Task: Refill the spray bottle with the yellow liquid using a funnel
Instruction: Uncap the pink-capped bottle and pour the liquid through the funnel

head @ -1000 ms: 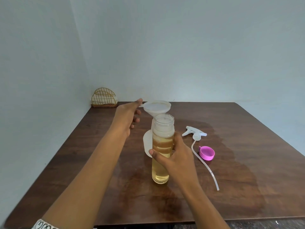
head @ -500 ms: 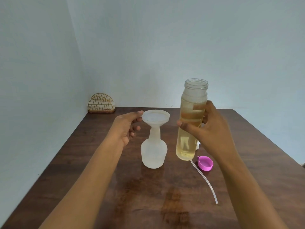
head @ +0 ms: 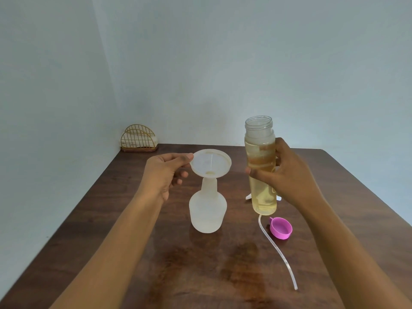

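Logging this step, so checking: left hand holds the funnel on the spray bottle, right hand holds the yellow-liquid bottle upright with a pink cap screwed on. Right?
One error: the head view shows the yellow-liquid bottle open-mouthed, the pink cap lying on the table. Otherwise yes: left hand holds the funnel on the spray bottle, right hand holds the bottle upright.

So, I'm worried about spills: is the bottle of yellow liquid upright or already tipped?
Upright. The right hand holds the bottle above the table, open mouth pointing up, beside the funnel.
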